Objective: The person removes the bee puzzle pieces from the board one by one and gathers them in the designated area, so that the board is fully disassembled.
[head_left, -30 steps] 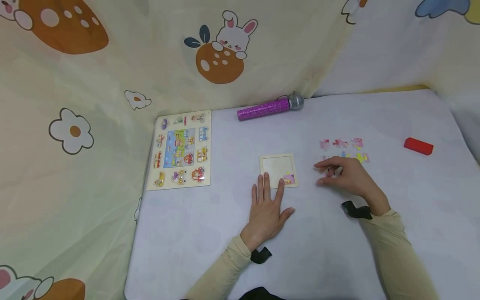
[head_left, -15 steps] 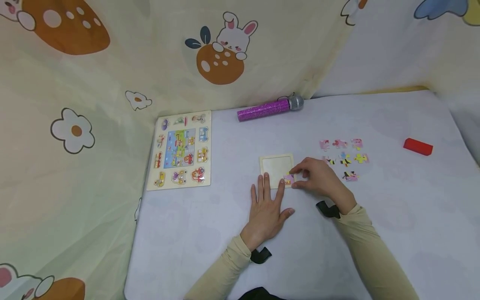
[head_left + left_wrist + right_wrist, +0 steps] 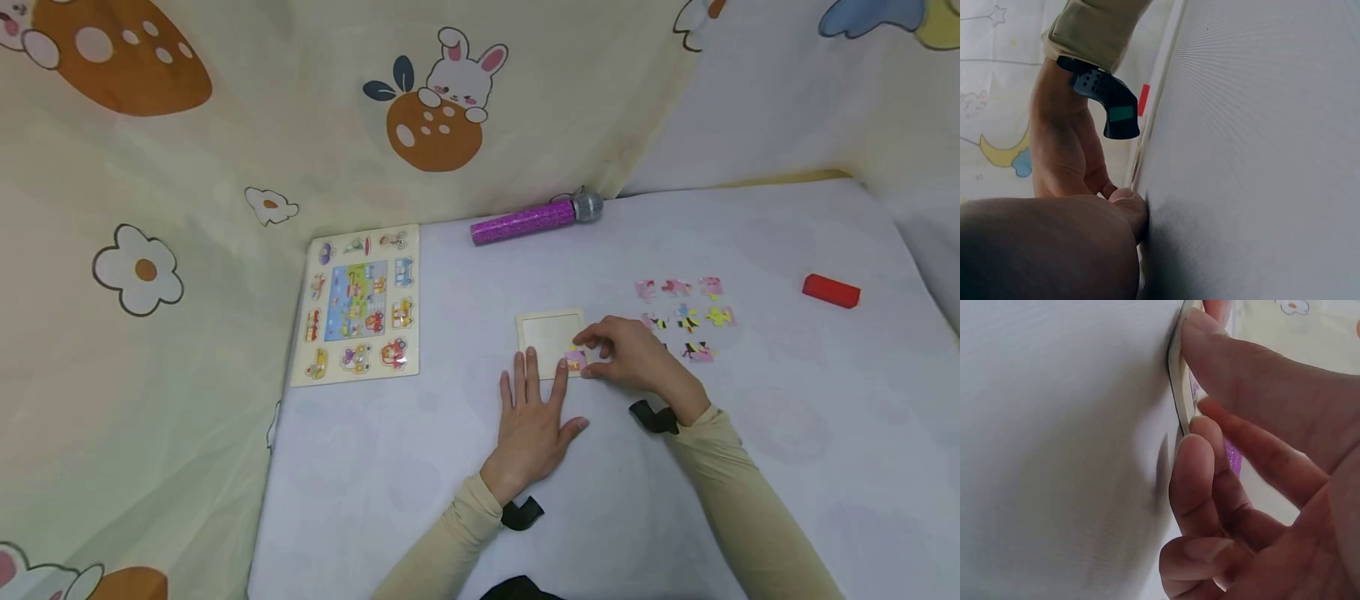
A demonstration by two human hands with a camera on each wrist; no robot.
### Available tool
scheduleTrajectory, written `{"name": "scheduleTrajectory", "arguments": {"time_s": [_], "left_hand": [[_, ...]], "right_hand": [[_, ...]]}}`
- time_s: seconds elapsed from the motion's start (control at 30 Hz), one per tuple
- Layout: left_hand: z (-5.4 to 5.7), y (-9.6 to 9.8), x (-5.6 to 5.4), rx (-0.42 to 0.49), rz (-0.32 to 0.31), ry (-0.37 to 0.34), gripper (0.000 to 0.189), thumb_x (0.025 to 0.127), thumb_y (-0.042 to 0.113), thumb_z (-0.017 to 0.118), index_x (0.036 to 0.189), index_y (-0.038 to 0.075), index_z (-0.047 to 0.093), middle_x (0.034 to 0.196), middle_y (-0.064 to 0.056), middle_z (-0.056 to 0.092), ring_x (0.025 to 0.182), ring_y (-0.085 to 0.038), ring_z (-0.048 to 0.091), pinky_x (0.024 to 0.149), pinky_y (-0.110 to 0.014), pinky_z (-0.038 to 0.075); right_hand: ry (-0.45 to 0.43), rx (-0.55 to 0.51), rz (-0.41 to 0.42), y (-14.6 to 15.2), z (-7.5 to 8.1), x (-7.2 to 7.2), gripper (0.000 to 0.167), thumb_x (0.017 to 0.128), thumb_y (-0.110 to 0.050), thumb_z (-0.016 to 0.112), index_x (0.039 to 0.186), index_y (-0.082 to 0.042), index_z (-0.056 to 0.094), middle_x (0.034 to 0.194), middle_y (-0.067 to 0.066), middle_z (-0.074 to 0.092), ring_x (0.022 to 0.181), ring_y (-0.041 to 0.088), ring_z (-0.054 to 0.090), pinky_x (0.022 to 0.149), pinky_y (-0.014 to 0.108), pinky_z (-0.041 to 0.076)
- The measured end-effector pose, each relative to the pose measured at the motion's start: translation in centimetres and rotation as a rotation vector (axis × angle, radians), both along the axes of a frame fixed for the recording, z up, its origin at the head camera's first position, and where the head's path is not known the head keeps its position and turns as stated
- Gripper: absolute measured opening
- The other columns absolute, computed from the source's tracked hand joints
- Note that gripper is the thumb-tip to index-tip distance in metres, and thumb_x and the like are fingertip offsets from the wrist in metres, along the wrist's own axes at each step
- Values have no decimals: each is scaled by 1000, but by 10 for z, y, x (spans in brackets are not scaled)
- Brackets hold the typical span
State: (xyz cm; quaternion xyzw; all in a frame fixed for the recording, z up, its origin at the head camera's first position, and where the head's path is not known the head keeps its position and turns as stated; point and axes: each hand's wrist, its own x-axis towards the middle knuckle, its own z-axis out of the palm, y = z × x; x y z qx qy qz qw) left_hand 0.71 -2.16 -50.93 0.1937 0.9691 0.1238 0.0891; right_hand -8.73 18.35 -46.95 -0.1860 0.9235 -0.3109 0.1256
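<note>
A small cream puzzle frame (image 3: 550,323) lies at mid-table, with a pink and yellow jigsaw piece (image 3: 575,360) in its near right corner. My left hand (image 3: 528,433) is spread flat, its fingertips resting on the frame's near side. At the frame's right side, my right hand (image 3: 626,358) has thumb and index finger bent over that corner, touching the frame or the piece. In the right wrist view its thumb (image 3: 1229,359) lies against the frame's edge (image 3: 1179,394), and the other fingers are curled. Whether it pinches the piece is not clear.
Several loose jigsaw pieces (image 3: 687,318) lie in rows to the right, partly hidden by the right hand. Beyond them is a red block (image 3: 831,291). A purple microphone (image 3: 525,223) lies at the back, and a picture puzzle board (image 3: 356,300) at the left.
My right hand has moved left from beside the loose pieces to the frame's near right corner, arriving by half a second ago. The left hand has stayed in place.
</note>
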Motion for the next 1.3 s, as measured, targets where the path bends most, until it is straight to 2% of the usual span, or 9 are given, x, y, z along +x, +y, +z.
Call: {"name": "scheduleTrajectory", "arguments": {"time_s": [0.23,0.57,0.8,1.1,1.3], "left_hand": [[-1,-2,3,-6,28,11,85,106,62,49,171,15,20,174,-34,-2,163,-50,-3,126,-70,15],[1,-2,3,-4,23,22,86,106,62,50,171,15,21,174,-34,-1,163,-50,-1,126,-70,15],[-1,0,2,1,17,6,86,106,63,49,172,16,19,174,-33,-4,164,-49,-5,127,-69,13],[-1,2,2,-3,2,13,86,106,62,50,171,15,19,174,-34,-3,163,-50,-3,126,-70,14],[1,2,1,-8,-4,18,86,106,61,50,171,14,19,174,-34,-2,163,-50,-3,126,-70,14]], "right_hand": [[-9,-29,31,-5,-2,1,36,83,-13,92,115,-4,77,97,6,72,83,17,62,75,35,51],[-24,-72,0,-7,-5,1,40,82,-14,93,114,-6,70,104,6,75,85,17,65,78,36,53],[2,-45,18,-6,-2,2,38,83,-10,91,115,-7,72,90,2,73,81,15,63,74,34,51],[44,-35,43,-1,-3,3,35,83,-7,90,115,-3,76,91,2,76,82,15,67,77,36,55],[61,-84,-11,14,-3,5,32,85,-4,88,116,-6,79,90,1,78,82,14,67,77,35,52]]}}
